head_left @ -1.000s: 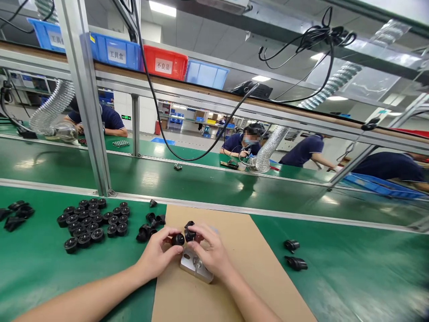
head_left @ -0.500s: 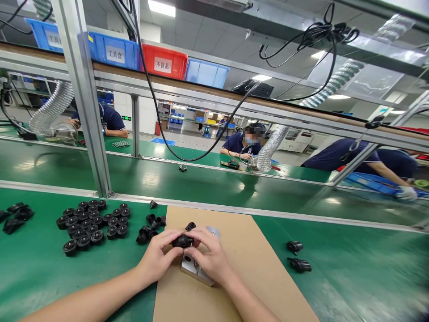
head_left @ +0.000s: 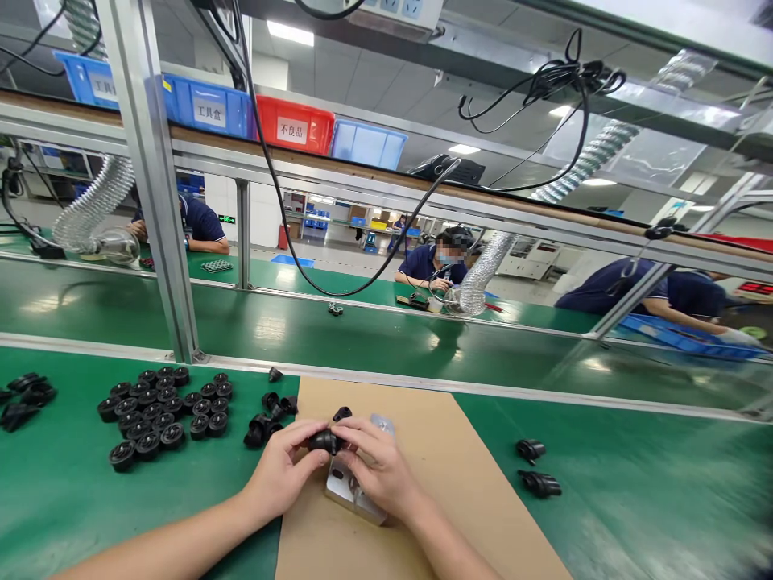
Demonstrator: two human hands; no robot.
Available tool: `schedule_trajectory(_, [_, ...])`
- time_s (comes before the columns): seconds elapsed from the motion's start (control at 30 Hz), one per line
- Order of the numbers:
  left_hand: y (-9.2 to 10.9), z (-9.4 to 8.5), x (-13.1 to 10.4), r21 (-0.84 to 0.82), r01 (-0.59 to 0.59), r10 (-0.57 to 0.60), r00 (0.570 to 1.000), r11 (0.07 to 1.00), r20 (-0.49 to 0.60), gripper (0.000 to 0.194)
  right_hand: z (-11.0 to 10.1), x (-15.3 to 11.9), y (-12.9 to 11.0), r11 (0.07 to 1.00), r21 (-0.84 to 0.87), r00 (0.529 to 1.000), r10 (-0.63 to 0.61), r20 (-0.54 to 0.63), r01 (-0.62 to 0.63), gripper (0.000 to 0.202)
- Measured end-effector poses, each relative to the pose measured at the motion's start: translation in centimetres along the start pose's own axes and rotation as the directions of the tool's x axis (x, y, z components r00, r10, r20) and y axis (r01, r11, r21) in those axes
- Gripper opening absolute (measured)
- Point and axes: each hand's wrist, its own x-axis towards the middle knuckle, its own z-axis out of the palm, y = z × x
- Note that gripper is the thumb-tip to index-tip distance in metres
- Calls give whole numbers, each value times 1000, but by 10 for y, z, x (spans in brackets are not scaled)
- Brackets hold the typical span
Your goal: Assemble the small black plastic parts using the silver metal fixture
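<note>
— Grip first: left hand [head_left: 283, 475] and right hand [head_left: 378, 471] both closed, fingertips pinched from either side on one small black part [head_left: 324, 441]. Held between the two grips, just above the cardboard sheet [head_left: 423, 499].

— Under the part?

— Small clear block [head_left: 356, 493] lying on the cardboard sheet, partly hidden by the right hand. Touching the part or not: cannot tell. One more black piece [head_left: 341, 413] loose on the sheet, just beyond the fingertips.

— Left of the cardboard sheet?

— Few loose black pieces [head_left: 269, 419] right at its left edge, on the green counter [head_left: 634, 515]. Further left, cluster of round black caps [head_left: 163, 407] packed close together, touching. Well left again, another small heap of black parts [head_left: 24, 395] at the frame edge.

— Right of the cardboard sheet?

— Two black parts [head_left: 537, 469] lying apart from each other on the counter.

— Containers?

— High above the cardboard sheet, on the overhead shelf [head_left: 386, 173]: blue bin [head_left: 205, 105] with a white label, red bin [head_left: 295, 125] with a white label beside it, then a paler blue bin [head_left: 368, 145]. Contents hidden from this angle. Beyond the sheet, across the green conveyor [head_left: 362, 334], people in dark blue shirts [head_left: 428, 262] at the far counter.
</note>
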Motion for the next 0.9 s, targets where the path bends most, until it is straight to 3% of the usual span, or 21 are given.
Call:
schedule_trajectory(0.47, [3,-1,0,56,-27,28,999,998,-20,37,-3,6,-5,998,-40,999,-50,-8,50,39])
schedule_trajectory(0.63, [7,-2,0,114,-86,86,996,990,-1,37,-3,7,-9,998,-55,1000,-24,-7,24,37])
schedule_trajectory(0.77, [11,-2,0,154,-164,160,986,974,33,38,-3,5,-14,992,-92,996,90,8,-89,30])
schedule_trajectory(0.9, [11,-2,0,135,-103,106,994,986,-19,36,-5,3,-15,989,-105,994,107,33,-103,40])
